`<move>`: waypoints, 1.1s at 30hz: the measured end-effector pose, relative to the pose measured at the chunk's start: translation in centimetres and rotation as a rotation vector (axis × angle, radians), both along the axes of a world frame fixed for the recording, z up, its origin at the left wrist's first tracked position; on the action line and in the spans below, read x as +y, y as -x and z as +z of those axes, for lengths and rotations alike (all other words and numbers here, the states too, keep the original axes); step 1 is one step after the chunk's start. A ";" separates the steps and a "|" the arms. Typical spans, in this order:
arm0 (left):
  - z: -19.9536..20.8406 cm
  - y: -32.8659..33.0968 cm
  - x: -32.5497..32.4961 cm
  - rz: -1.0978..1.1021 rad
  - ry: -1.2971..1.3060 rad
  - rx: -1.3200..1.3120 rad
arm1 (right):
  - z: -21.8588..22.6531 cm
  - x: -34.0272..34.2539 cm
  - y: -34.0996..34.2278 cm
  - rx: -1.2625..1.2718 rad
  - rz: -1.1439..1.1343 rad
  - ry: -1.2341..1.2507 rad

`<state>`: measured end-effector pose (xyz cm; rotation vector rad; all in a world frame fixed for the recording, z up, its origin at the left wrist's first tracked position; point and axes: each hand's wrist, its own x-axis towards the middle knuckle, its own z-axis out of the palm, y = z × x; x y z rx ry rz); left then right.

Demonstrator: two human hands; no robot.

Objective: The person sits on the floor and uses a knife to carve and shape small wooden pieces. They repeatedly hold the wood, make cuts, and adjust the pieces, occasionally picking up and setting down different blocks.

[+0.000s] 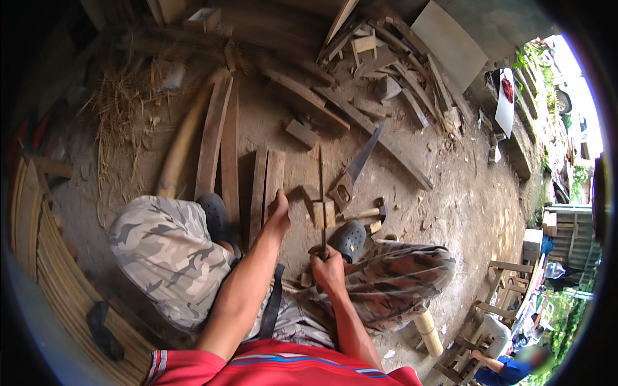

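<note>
My right hand (328,269) is closed around the handle of a long-bladed knife (322,170), whose narrow blade points away from me, seen nearly edge-on. Under the blade stands a small wooden block (328,214) on the dirt floor; whether they touch I cannot tell. To the left, my left hand (278,213) grips the near part of a short wooden board (275,170), its fingers partly hidden. A handsaw (359,167) lies just beyond the block. A hammer (370,212) with a wooden handle rests to the block's right, by my shoe (349,239).
Long beams (214,138) and a bamboo pole (180,145) lie at the far left. Scrap wood (412,83) is heaped at the far right, and straw (122,122) at the far left. Another person (502,367) sits by wooden frames at the lower right.
</note>
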<state>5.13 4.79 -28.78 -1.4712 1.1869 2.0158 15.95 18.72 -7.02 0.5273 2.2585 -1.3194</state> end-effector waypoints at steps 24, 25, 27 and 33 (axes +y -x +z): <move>18.7 6.6 -1.9 -0.097 -0.846 0.437 | 0.1 0.9 -0.7 0.452 0.406 0.108; 18.3 6.4 -2.2 -0.078 -0.835 0.426 | 0.4 0.8 -0.6 0.419 0.423 0.121; 17.4 6.3 -1.6 -0.073 -0.823 0.388 | 0.3 1.3 -0.7 0.352 0.418 0.139; 14.0 6.1 -1.7 -0.113 -0.838 0.294 | 0.0 1.5 -0.4 0.166 0.399 0.210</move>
